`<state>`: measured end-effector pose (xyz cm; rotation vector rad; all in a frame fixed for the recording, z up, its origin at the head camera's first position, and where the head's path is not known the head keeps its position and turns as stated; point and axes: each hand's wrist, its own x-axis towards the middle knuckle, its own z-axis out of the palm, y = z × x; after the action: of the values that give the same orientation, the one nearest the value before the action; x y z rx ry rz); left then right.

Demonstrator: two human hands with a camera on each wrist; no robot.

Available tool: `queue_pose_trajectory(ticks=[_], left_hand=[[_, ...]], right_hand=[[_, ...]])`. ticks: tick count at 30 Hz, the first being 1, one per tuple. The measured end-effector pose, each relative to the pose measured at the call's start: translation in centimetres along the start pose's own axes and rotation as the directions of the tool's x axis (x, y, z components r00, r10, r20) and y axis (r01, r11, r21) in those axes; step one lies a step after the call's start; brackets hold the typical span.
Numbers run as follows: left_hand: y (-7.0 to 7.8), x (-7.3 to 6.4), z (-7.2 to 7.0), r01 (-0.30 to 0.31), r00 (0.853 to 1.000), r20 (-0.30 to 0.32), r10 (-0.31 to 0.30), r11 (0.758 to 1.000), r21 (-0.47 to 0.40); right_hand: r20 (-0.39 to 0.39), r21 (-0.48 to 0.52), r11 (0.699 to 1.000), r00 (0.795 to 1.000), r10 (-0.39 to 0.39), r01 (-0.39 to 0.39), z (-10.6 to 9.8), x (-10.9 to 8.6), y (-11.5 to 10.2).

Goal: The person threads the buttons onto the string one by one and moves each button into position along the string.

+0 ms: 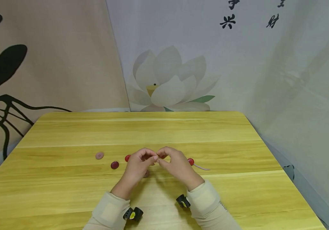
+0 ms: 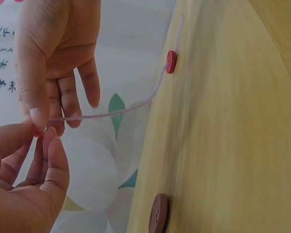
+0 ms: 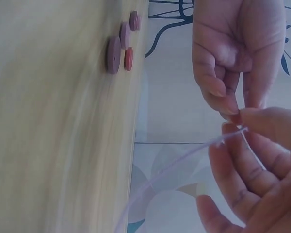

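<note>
In the head view both hands meet at the fingertips above the middle of the table. My left hand (image 1: 138, 166) pinches a small red button (image 2: 38, 132), mostly covered by fingers and seen almost edge-on. From the other side, thumb and finger of my right hand (image 1: 178, 164) pinch a lilac string (image 3: 177, 162) right at that button. The string droops from the fingertips to a second red button (image 2: 171, 62) lying on the table, through which it runs. Its loose tail (image 1: 201, 167) lies to the right of that button.
Left of the hands, a pink button (image 1: 99, 155), a dark red button (image 1: 114, 165) and a red button (image 1: 128, 158) lie on the wooden table (image 1: 66, 198). Partly behind the left hand is a brownish button (image 1: 146, 174). A printed cloth (image 1: 181, 38) hangs behind the table.
</note>
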<state>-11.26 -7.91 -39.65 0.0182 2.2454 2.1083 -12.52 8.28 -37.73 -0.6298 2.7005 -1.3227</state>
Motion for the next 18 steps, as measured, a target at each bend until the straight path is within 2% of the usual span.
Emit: queue_pose_trajectory(ticks=[12,18], left_hand=[[-0.01,0.05,-0.13,0.011,1.000,0.014,-0.011,1.000,0.018],[0.12,0.10,-0.43,-0.032,0.999,0.005,0.032,0.996,0.087]], right_hand=[[-0.013,-0.058,0.998,1.000,-0.005,0.004,-0.13,0.03,0.26],[0.000,-0.036,0.999,1.000,0.006,-0.006,-0.16,-0.03,0.59]])
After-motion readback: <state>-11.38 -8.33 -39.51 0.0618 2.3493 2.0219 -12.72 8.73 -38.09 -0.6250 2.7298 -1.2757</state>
